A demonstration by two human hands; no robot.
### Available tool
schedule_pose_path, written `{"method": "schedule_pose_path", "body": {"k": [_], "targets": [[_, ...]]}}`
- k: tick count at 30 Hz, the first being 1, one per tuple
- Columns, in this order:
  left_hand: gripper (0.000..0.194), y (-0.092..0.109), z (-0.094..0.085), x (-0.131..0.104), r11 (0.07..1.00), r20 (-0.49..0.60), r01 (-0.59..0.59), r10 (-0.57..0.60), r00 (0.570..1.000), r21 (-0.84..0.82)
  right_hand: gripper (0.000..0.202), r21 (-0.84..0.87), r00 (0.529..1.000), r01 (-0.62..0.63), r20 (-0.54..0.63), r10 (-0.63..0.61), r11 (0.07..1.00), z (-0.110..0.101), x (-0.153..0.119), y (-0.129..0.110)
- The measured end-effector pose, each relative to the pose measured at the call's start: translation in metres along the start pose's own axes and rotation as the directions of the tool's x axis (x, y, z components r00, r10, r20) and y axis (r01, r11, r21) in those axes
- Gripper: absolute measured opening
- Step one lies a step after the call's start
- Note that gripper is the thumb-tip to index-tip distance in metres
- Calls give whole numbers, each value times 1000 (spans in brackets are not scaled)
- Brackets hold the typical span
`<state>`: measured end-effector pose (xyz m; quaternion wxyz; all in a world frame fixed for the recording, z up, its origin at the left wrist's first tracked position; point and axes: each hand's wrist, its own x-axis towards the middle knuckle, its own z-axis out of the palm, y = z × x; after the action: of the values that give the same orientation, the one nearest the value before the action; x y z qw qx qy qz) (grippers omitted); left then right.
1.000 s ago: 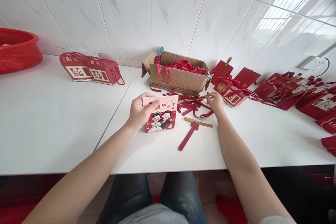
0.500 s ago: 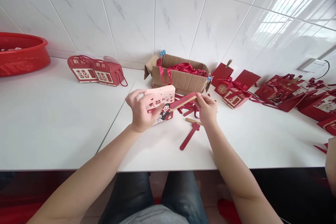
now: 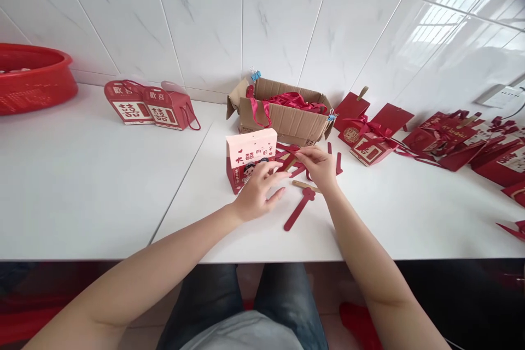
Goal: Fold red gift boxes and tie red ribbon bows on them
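My right hand (image 3: 321, 168) pinches a red-and-gold strap (image 3: 290, 163) between thumb and fingertips, above the loose pieces on the table. My left hand (image 3: 259, 190) has its fingers apart and holds nothing; its fingertips are close to the strap's left end. Behind my left hand stands a small pink-and-red gift box (image 3: 251, 145) with a printed couple, its lower front partly covered by my fingers. Nearer to me, a red strap with a flower-shaped end (image 3: 297, 210) lies flat, with a tan strip (image 3: 302, 185) just beyond it.
A cardboard box (image 3: 283, 123) of red ribbons stands by the tiled wall. Two red gift boxes (image 3: 162, 112) are at left, near a red basket (image 3: 36, 85). Finished-looking red boxes (image 3: 371, 147) and several red bags (image 3: 496, 158) line the right side.
My left hand has moved off the gift box, rightward and toward me. My right hand has tilted the strap and lowered it slightly. The box now stands on its own.
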<state>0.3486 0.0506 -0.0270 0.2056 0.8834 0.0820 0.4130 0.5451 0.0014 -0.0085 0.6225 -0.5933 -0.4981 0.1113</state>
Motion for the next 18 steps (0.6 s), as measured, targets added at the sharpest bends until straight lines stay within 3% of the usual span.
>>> {"method": "schedule_pose_path", "body": {"k": [5, 12, 18], "targets": [[25, -3, 0, 0, 987, -59, 127, -133, 989, -100, 22, 186, 981, -99, 183, 64, 978, 0, -7, -11], [16, 1, 1, 3, 894, 13, 314, -327, 945, -320, 29, 395, 963, -269, 136, 233, 878, -5, -3, -15], [14, -3, 1, 4, 769, 111, 443, -446, 888, -461, 32, 419, 938, -345, 124, 324, 840, -7, 1, -7]]}}
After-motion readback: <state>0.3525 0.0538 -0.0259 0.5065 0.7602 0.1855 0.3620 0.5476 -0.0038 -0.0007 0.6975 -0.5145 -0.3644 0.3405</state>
